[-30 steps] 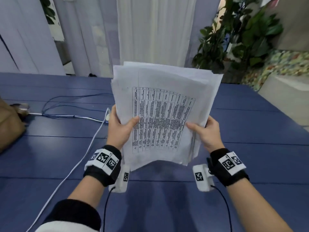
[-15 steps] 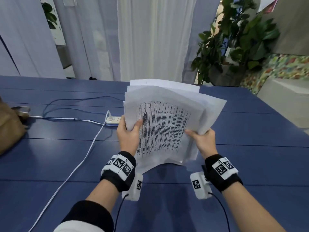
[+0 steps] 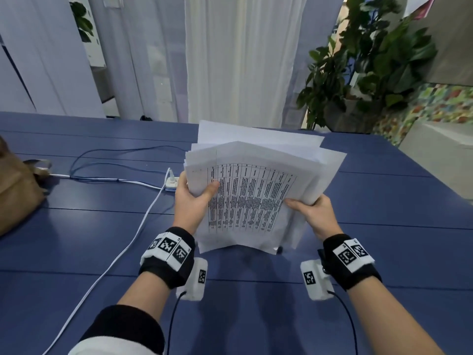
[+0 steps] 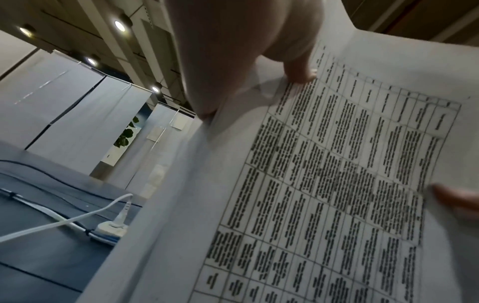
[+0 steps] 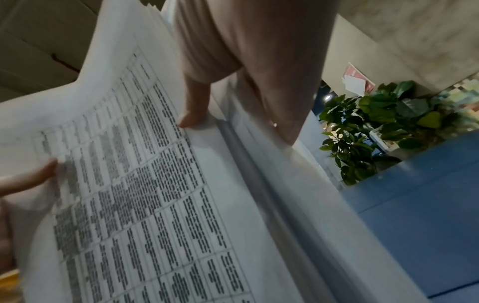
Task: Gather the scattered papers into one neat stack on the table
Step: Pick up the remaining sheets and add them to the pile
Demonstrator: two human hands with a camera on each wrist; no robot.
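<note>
Two hands, left hand (image 3: 190, 201) and right hand (image 3: 313, 213), each grip one uneven sheaf of papers (image 3: 256, 190) standing on the table (image 3: 76, 226).

The papers (image 3: 256, 190) form one loose bundle of white sheets, standing nearly upright and leaning away, their lower edge at the blue worktop (image 3: 76, 252). The front sheet carries a printed table of dark text. Upper edges are fanned and uneven.

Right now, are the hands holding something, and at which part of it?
Yes. Both hands hold the papers: the left hand grips the left edge, the right hand grips the right edge, thumbs on the printed front sheet.
</note>
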